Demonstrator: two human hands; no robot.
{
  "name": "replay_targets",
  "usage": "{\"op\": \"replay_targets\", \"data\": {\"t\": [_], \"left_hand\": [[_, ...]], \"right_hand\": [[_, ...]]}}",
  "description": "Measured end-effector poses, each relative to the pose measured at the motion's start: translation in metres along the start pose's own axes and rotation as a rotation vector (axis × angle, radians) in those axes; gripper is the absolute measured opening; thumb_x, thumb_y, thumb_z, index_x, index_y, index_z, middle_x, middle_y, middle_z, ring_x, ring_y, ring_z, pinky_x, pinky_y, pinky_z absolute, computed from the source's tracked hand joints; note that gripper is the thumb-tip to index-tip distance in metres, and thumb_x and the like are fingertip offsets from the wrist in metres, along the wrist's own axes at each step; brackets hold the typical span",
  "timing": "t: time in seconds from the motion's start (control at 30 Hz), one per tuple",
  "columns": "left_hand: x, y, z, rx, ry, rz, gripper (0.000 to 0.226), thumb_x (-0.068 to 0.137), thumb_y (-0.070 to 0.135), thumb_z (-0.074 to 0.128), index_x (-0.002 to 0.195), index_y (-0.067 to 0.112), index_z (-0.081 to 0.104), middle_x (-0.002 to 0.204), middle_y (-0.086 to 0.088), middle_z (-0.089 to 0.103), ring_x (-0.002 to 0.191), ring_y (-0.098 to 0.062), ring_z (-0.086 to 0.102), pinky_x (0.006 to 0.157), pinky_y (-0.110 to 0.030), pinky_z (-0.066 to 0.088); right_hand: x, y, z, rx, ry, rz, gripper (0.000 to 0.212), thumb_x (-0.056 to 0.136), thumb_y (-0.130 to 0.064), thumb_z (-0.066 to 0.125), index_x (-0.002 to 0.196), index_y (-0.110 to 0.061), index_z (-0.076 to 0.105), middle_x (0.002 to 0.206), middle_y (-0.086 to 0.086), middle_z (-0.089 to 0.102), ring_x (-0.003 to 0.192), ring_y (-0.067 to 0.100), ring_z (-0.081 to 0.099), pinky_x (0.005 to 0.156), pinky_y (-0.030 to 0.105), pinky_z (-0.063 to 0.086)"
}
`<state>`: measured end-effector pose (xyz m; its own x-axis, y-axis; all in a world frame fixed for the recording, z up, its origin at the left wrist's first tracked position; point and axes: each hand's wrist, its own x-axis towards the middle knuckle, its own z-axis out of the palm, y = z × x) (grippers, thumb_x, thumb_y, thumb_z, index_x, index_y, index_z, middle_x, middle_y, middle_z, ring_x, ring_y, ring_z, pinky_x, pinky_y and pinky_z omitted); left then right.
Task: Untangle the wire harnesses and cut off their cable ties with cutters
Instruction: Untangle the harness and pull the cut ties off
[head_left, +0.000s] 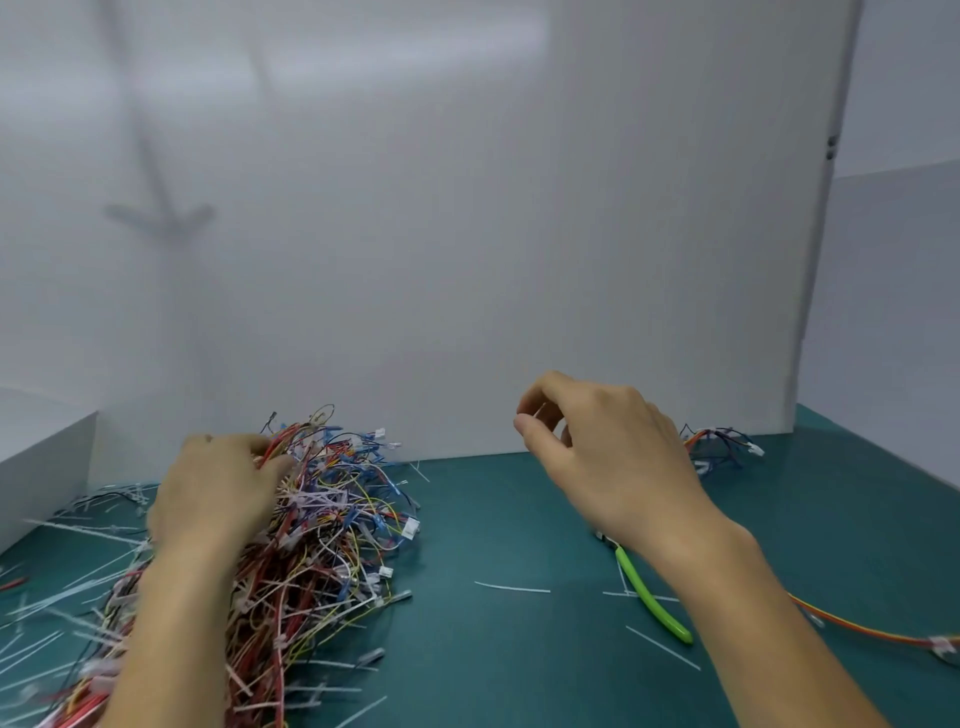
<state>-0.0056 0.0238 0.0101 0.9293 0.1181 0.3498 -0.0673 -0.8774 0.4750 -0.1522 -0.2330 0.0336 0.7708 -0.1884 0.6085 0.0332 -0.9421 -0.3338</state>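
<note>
A big tangled pile of wire harnesses (322, 530), with red, blue, yellow and white wires, white connectors and white cable ties, lies on the left of the green mat. My left hand (218, 493) is on top of the pile, its fingers curled into the wires near the far end. My right hand (597, 447) hovers above the mat at centre right with fingers loosely curled and nothing plainly held. Green-handled cutters (652, 597) lie on the mat just below my right wrist, their jaws partly hidden by it.
A smaller bunch of harnesses (722, 447) lies at the back right by the white wall. An orange-yellow ribbon cable (852, 623) runs off at the right. Cut cable ties (511, 588) litter the green mat (493, 649), thickest at the left. A white box (41, 462) stands far left.
</note>
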Motion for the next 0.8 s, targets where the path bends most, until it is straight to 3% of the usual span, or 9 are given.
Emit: {"op": "replay_targets", "data": {"t": [0.07,0.17,0.23,0.3,0.4,0.53,0.6,0.67,0.8], "left_hand": [[0.000,0.002,-0.006,-0.073,0.047,0.017,0.028,0.092,0.045,0.063,0.107,0.023,0.074,0.106,-0.013,0.071,0.098,-0.039,0.063,0.086,-0.050,0.053],[-0.005,0.010,-0.017,-0.258,0.156,0.047,0.029,0.092,0.048,0.061,0.093,0.022,0.073,0.083,-0.010,0.070,0.084,-0.037,0.063,0.078,-0.047,0.054],[-0.008,0.020,-0.023,-0.561,0.181,0.076,0.029,0.091,0.046,0.064,0.089,0.019,0.072,0.080,-0.004,0.069,0.082,-0.033,0.062,0.079,-0.045,0.051],[-0.014,0.035,-0.030,-0.824,0.162,0.099,0.024,0.092,0.041,0.065,0.097,0.019,0.075,0.080,0.005,0.067,0.074,-0.021,0.057,0.076,-0.037,0.047],[-0.028,0.062,-0.034,-1.001,0.086,0.175,0.017,0.096,0.027,0.059,0.089,0.028,0.074,0.077,0.008,0.064,0.069,-0.011,0.051,0.071,-0.029,0.041],[-0.055,0.102,-0.023,-0.970,-0.125,0.362,0.020,0.099,0.015,0.052,0.098,0.023,0.070,0.078,0.008,0.061,0.068,-0.008,0.052,0.058,-0.024,0.040],[-0.071,0.117,-0.014,-0.869,-0.200,0.487,0.017,0.098,0.014,0.053,0.105,0.017,0.069,0.092,0.002,0.064,0.081,-0.011,0.057,0.070,-0.026,0.045],[-0.083,0.126,-0.007,-0.745,-0.234,0.624,0.016,0.098,0.014,0.055,0.109,0.013,0.067,0.102,-0.004,0.057,0.096,-0.013,0.056,0.083,-0.024,0.043],[-0.098,0.132,-0.004,-0.632,-0.387,0.798,0.018,0.098,0.013,0.054,0.114,0.015,0.061,0.103,-0.002,0.046,0.097,-0.008,0.048,0.082,-0.012,0.037]], "right_hand": [[0.000,0.000,0.000,-0.009,-0.008,0.009,0.016,0.097,-0.044,0.049,0.095,-0.031,0.058,0.087,-0.016,0.066,0.080,0.013,0.059,0.064,0.030,0.034],[0.000,-0.002,0.000,-0.019,-0.015,0.023,0.017,0.097,-0.045,0.049,0.094,-0.031,0.058,0.087,-0.016,0.066,0.080,0.013,0.059,0.065,0.030,0.035],[0.000,-0.002,0.002,-0.014,-0.018,0.039,0.018,0.097,-0.046,0.049,0.095,-0.030,0.059,0.089,-0.016,0.067,0.082,0.014,0.060,0.067,0.031,0.038],[0.001,-0.004,0.003,0.047,-0.029,0.062,0.019,0.096,-0.046,0.050,0.094,-0.030,0.062,0.089,-0.016,0.068,0.082,0.014,0.061,0.070,0.031,0.042],[0.002,-0.009,0.006,0.279,-0.044,0.094,0.024,0.095,-0.047,0.052,0.091,-0.030,0.067,0.086,-0.016,0.069,0.079,0.011,0.062,0.077,0.034,0.050],[0.003,-0.020,0.011,0.634,-0.048,0.152,0.038,0.097,-0.050,0.051,0.092,-0.019,0.072,0.087,-0.011,0.074,0.083,0.010,0.067,0.078,0.047,0.056],[0.004,-0.023,0.011,0.778,-0.058,0.202,0.055,0.094,-0.059,0.047,0.095,-0.010,0.073,0.089,-0.003,0.076,0.087,0.012,0.069,0.075,0.052,0.058],[0.007,-0.022,0.011,0.839,-0.045,0.256,0.059,0.093,-0.064,0.047,0.093,-0.012,0.074,0.089,0.003,0.076,0.090,0.017,0.071,0.076,0.052,0.059],[0.010,-0.010,0.009,0.918,0.098,0.365,0.043,0.095,-0.041,0.058,0.078,-0.005,0.073,0.070,0.006,0.070,0.067,0.020,0.063,0.069,0.039,0.053]]}}
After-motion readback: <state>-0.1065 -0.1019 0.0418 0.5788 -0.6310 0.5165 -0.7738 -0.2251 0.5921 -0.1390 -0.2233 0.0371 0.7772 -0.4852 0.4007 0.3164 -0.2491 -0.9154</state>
